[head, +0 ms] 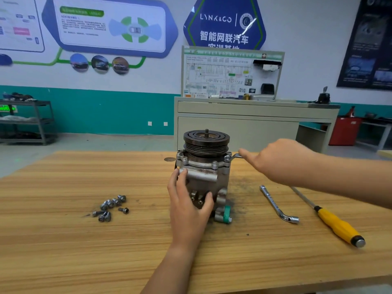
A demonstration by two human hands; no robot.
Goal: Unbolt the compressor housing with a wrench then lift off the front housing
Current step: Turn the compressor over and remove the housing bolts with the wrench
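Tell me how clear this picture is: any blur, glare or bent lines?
Head view: the compressor and the wrench in the right hand are fairly sharp; small text on the wall poster is too soft to read; a glare streak crosses the blue sign; the black poster leans at the frame edge.

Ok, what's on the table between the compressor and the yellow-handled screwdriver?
The L-shaped socket wrench lies there on the table, touching neither the compressor nor the screwdriver; dark grime stains the wood beside the compressor. Head view shows it.

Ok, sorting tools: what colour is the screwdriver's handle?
The long screwdriver's plastic handle is yellow with black ends; head view.
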